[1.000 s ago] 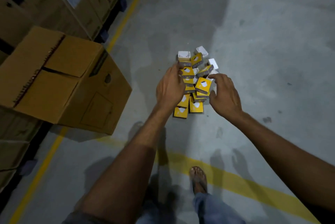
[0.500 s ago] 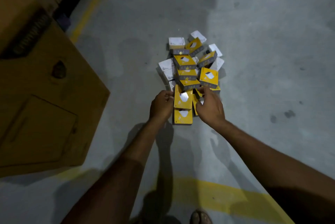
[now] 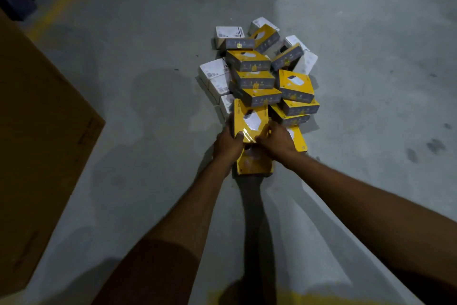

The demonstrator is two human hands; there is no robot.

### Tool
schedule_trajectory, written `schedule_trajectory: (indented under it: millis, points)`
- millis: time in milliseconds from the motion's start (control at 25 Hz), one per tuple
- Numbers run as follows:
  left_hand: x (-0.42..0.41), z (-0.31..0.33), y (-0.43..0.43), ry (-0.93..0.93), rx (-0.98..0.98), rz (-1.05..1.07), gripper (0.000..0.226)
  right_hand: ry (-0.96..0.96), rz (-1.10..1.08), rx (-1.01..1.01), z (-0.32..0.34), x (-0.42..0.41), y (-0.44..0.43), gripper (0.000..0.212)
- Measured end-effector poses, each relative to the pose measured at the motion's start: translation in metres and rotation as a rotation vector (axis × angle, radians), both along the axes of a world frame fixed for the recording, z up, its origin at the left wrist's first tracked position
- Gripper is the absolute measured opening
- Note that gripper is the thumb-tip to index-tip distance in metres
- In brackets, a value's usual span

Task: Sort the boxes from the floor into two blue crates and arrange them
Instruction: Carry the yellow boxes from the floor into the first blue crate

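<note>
On the dim concrete floor (image 3: 148, 32), your left hand (image 3: 228, 145) and right hand (image 3: 278, 142) both gripped the near end of one yellow box (image 3: 251, 119), its long axis running straight away from you. The pile (image 3: 252, 79) lay just beyond, touching it; no blue crate showed, only a cardboard carton (image 3: 37, 131) to your left.

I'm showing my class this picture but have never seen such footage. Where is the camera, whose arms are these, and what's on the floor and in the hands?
No machine here: a person wears the camera on their head, so you look down along their arms. The left hand and right hand together grip one yellow box at the near edge of a pile of yellow and white boxes on the concrete floor. A large cardboard carton stands on the left. No blue crates are in view.
</note>
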State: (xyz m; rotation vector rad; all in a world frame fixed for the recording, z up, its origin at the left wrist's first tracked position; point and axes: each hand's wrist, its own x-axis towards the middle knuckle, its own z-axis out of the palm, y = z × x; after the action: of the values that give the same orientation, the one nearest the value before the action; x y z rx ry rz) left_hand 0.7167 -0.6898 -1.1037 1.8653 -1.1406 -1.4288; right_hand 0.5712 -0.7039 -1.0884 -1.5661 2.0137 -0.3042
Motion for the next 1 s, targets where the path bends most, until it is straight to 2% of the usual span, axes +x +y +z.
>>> schedule_trajectory:
  millis: [160,240,320,400,520,600,640,720,840,920,960,1000]
  points:
    - [-0.012,-0.042,-0.008,0.134,0.011,0.024,0.058,-0.263,-0.237,0.048,-0.031,0.0,-0.003,0.056]
    - [-0.014,-0.046,-0.008,0.155,0.038,0.044,0.058,-0.315,-0.278,0.066,-0.037,-0.003,0.001,0.043]
    - [-0.013,-0.039,-0.003,0.151,0.059,0.083,0.049,-0.387,-0.314,0.081,-0.032,-0.004,0.011,0.024]
    - [-0.015,-0.031,0.001,0.172,0.087,0.158,0.039,-0.476,-0.388,0.106,-0.029,-0.008,0.02,0.026]
    - [-0.018,-0.031,0.008,0.213,0.165,0.145,0.055,-0.576,-0.499,0.214,-0.025,-0.012,0.036,0.018]
    - [-0.021,-0.041,0.014,0.223,0.223,0.122,0.075,-0.675,-0.521,0.303,-0.028,-0.011,0.044,0.01]
    - [-0.022,-0.047,0.018,0.201,0.231,0.11,0.077,-0.701,-0.519,0.312,-0.03,-0.012,0.048,0.015]
    - [-0.027,-0.052,0.028,0.202,0.17,0.105,0.073,-0.754,-0.542,0.27,-0.033,-0.017,0.05,0.014]
    - [-0.034,-0.042,0.039,0.299,0.09,0.12,0.089,-0.924,-0.601,0.255,-0.029,-0.029,0.053,0.018]
    - [-0.043,-0.029,0.043,0.223,-0.031,0.113,0.068,-1.007,-0.601,0.254,-0.027,-0.035,0.052,0.042]
    - [-0.047,-0.022,0.043,0.164,-0.096,0.115,0.054,-1.046,-0.599,0.237,-0.025,-0.036,0.051,0.046]
    - [-0.05,-0.014,0.042,0.108,-0.16,0.13,0.046,-1.086,-0.602,0.207,-0.023,-0.036,0.049,0.039]
